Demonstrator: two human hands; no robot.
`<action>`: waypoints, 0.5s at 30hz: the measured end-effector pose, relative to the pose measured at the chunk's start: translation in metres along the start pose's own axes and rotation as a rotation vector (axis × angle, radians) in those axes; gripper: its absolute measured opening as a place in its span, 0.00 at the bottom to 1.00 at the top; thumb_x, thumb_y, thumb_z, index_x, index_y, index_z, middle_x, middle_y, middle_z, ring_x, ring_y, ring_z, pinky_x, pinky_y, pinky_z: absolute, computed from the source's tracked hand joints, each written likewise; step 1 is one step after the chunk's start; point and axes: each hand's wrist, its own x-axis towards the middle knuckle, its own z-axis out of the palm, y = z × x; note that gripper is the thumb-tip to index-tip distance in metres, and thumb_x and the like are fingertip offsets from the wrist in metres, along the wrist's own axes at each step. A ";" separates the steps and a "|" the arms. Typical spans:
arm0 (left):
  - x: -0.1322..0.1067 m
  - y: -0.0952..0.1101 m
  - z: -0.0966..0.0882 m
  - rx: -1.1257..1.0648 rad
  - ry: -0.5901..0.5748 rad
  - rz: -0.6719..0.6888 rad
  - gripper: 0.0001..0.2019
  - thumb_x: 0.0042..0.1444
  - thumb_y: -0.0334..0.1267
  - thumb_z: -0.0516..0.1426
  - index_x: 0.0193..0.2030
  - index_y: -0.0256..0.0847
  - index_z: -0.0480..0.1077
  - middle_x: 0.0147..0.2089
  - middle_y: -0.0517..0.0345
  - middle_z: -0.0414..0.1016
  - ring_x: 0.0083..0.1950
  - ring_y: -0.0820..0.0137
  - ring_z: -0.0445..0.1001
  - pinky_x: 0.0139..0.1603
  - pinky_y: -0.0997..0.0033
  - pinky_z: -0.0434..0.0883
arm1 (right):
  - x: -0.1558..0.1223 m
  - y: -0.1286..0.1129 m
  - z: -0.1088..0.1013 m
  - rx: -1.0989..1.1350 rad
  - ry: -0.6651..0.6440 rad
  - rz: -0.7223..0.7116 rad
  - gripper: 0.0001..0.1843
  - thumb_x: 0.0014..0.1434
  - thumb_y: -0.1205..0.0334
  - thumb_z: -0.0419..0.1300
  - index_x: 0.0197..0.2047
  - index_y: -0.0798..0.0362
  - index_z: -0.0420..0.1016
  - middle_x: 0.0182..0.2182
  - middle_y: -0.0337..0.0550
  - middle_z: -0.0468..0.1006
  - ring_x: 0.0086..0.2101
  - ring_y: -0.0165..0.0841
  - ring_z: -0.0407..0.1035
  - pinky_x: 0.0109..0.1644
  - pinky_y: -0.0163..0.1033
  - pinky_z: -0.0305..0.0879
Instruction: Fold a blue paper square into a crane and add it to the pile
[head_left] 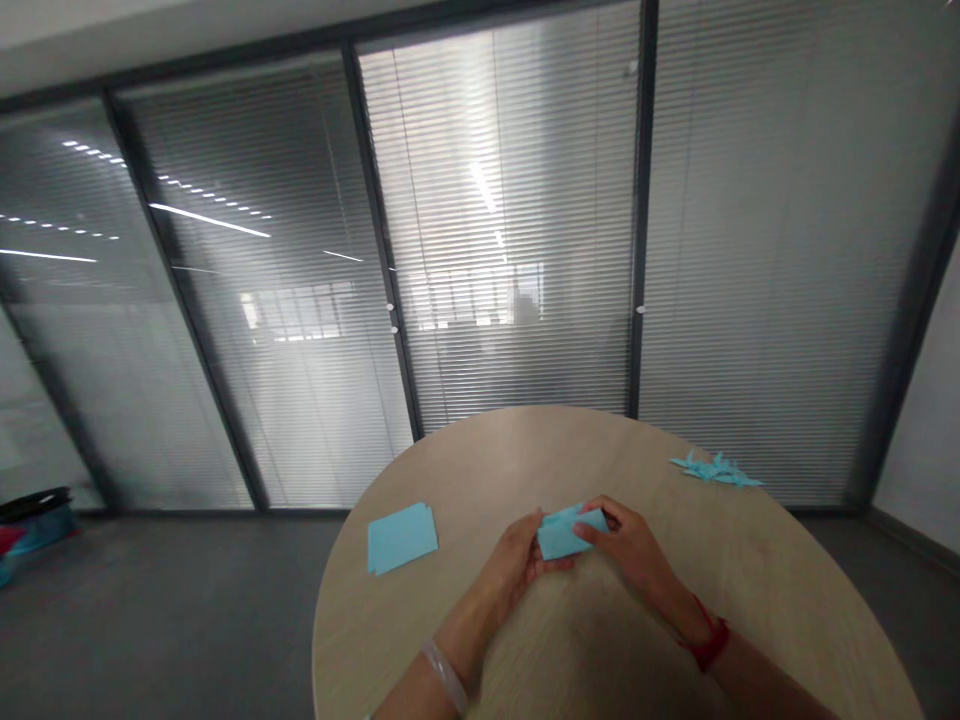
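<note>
A folded piece of light-blue paper (564, 540) is held between my two hands, just above the round wooden table. My left hand (517, 550) grips its left end, with some fingers reaching underneath. At the right end, my right hand (619, 535) pinches the paper between thumb and fingers. A stack of flat light-blue paper sheets (402, 538) lies on the table to the left of my hands. Toward the table's right edge sits a small pile of folded light-blue paper pieces (718, 468) with pointed ends.
The round table (525, 450) has a light wood top and a curved edge. Behind it stands a glass partition with blinds (510, 220) and dark frames. A dark-rimmed container (37, 515) is on the grey floor at the far left.
</note>
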 end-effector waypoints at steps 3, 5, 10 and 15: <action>0.001 -0.001 0.001 -0.019 0.040 0.012 0.24 0.48 0.56 0.60 0.39 0.33 0.72 0.39 0.46 0.77 0.40 0.61 0.76 0.40 0.61 0.73 | 0.001 0.005 0.001 0.026 0.013 -0.019 0.22 0.46 0.52 0.65 0.43 0.52 0.70 0.30 0.39 0.75 0.31 0.35 0.70 0.34 0.37 0.66; 0.002 -0.002 0.001 0.103 0.046 0.055 0.23 0.40 0.50 0.66 0.37 0.34 0.72 0.35 0.51 0.77 0.37 0.63 0.75 0.39 0.64 0.73 | 0.002 0.008 0.002 0.034 0.004 -0.024 0.27 0.46 0.53 0.66 0.48 0.52 0.67 0.29 0.38 0.74 0.30 0.35 0.69 0.33 0.37 0.66; 0.004 -0.006 0.001 0.314 0.121 0.123 0.19 0.34 0.43 0.70 0.30 0.35 0.71 0.25 0.60 0.73 0.28 0.69 0.72 0.31 0.69 0.71 | 0.001 0.010 0.003 0.017 -0.012 0.001 0.25 0.46 0.52 0.66 0.45 0.53 0.69 0.29 0.39 0.75 0.30 0.35 0.70 0.33 0.37 0.65; 0.006 -0.009 -0.003 0.351 0.125 0.130 0.17 0.36 0.44 0.68 0.29 0.35 0.71 0.25 0.58 0.75 0.28 0.66 0.74 0.30 0.68 0.71 | -0.001 0.007 0.004 0.036 -0.024 0.023 0.20 0.45 0.52 0.66 0.40 0.52 0.71 0.28 0.39 0.76 0.30 0.35 0.71 0.33 0.37 0.65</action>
